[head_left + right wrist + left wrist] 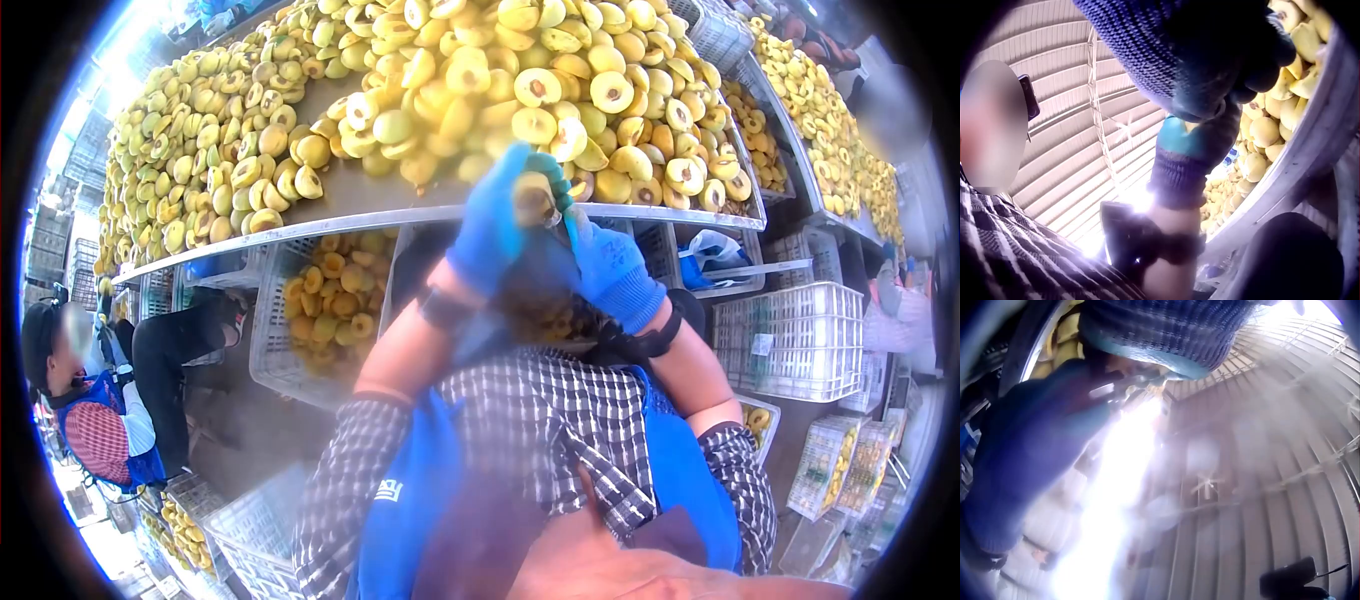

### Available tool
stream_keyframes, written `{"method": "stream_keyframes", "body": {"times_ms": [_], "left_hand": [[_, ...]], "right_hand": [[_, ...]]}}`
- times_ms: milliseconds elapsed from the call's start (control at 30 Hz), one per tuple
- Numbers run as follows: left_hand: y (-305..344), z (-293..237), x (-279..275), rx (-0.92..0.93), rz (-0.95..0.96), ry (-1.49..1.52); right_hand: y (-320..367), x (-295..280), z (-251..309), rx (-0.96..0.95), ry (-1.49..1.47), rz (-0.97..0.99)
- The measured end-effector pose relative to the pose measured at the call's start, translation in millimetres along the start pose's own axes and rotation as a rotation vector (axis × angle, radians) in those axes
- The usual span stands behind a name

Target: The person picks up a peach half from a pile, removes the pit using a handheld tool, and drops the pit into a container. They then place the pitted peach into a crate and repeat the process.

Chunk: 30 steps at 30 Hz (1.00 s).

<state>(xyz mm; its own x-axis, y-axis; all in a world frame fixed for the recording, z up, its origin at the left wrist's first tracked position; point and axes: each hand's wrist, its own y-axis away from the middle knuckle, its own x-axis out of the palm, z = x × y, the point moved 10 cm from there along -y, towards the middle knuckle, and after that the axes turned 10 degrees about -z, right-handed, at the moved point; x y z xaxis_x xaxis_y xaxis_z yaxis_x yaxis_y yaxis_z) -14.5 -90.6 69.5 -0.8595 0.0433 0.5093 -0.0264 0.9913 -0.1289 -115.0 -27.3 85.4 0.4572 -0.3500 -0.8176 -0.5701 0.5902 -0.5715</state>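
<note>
Both hands wear blue knit gloves with teal palms and meet over the near edge of a sorting table [420,214]. My left hand [490,225] grips a yellow peach half [533,198], its fingers curled round the far side. Close against that fruit, my right hand [612,262] holds a small metal tool [553,218], mostly hidden by the fingers; its exact kind I cannot tell. In the left wrist view a shiny strip of the metal tool [1102,390] shows between the gloves. The right wrist view has my right hand [1210,62] dark and overlapping the left one.
Halved yellow peaches [470,75] lie heaped across the table. Below its edge stands a white crate [275,365] of peach halves. A white basket [790,340] is at the right. Another person [100,420] sits at the left.
</note>
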Motion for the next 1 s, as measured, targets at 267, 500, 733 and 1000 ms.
{"method": "stream_keyframes", "body": {"times_ms": [267,500,733,1000], "left_hand": [[9,-22,-4,0.225,-0.291,-0.192],[5,-19,0,0.219,-0.183,-0.292],[4,-22,28,0.087,0.083,-0.169],[-7,11,24,0.181,0.203,-0.39]], "right_hand": [[12,17,-3,0.004,-0.105,-0.06],[5,9,-20,0.435,-0.68,0.06],[29,31,-11,1.069,-1.565,0.375],[53,40,-27,1.106,-1.361,0.442]]}}
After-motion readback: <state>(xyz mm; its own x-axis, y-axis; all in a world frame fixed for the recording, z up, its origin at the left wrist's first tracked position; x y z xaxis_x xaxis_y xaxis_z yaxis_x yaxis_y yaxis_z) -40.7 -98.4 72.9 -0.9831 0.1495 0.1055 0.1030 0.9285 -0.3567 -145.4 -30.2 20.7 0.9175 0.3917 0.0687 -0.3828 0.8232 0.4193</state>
